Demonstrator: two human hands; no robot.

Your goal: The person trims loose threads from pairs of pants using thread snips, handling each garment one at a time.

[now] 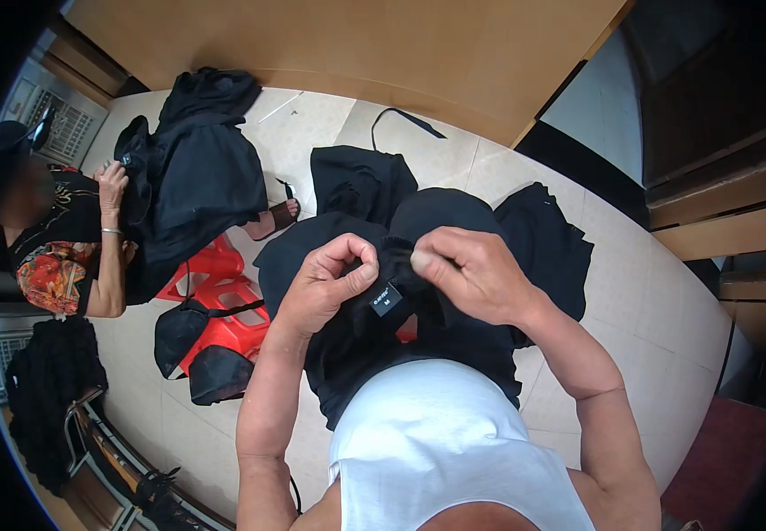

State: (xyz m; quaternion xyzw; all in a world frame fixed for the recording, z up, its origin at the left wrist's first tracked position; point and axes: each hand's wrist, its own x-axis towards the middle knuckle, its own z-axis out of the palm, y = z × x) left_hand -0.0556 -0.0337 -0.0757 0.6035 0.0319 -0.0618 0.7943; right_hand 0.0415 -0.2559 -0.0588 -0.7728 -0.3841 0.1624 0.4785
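The left hand (pixel 325 285) and right hand (pixel 480 270) are each pinching a black garment (pixel 407 285) in a fingertip grip. It is bunching before a white top (pixel 427 411), its label (pixel 385 301) showing between them.

Centre: on the label (pixel 385 300), the lettering above the M is too small for me to read. Left: black cloth (pixel 221 376) partly hides the red stool (pixel 232 333). Lower right: the maroon carpet (pixel 726 447) is cut off.
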